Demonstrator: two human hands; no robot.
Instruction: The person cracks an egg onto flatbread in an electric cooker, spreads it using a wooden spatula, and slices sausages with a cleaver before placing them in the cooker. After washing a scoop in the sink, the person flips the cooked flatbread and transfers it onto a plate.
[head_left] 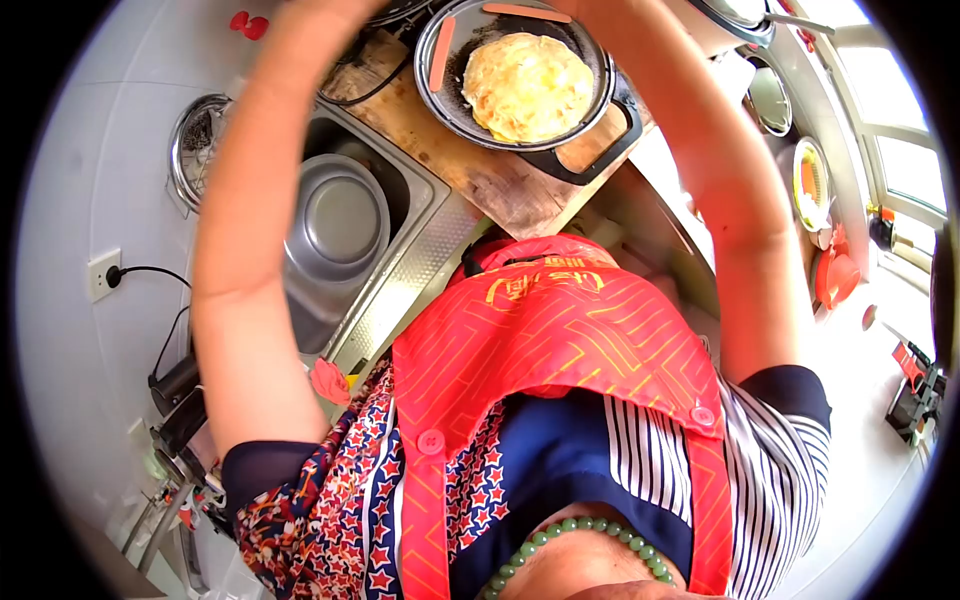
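Note:
My forearms reach up past the top edge of the head view, one on each side of an electric griddle pan [607, 78]. Both hands lie beyond the frame, so their fingers and anything in them are hidden. A round, pale yellow pancake [527, 87] with lightly browned patches lies flat in the pan. At the pan's left side is a pinkish-orange strip [442, 53], and a second pinkish-orange strip [527, 12] lies along its far side; they look like sausage. The pan's black handle [590, 165] points toward me.
Under the pan is a wooden board [500, 190], its corner near my red apron [560, 320]. To the left, a metal basin [340, 215] sits in the steel sink [420, 210]. A black cable [365, 95] crosses the board. Beyond my right arm stands a plate of food [810, 185].

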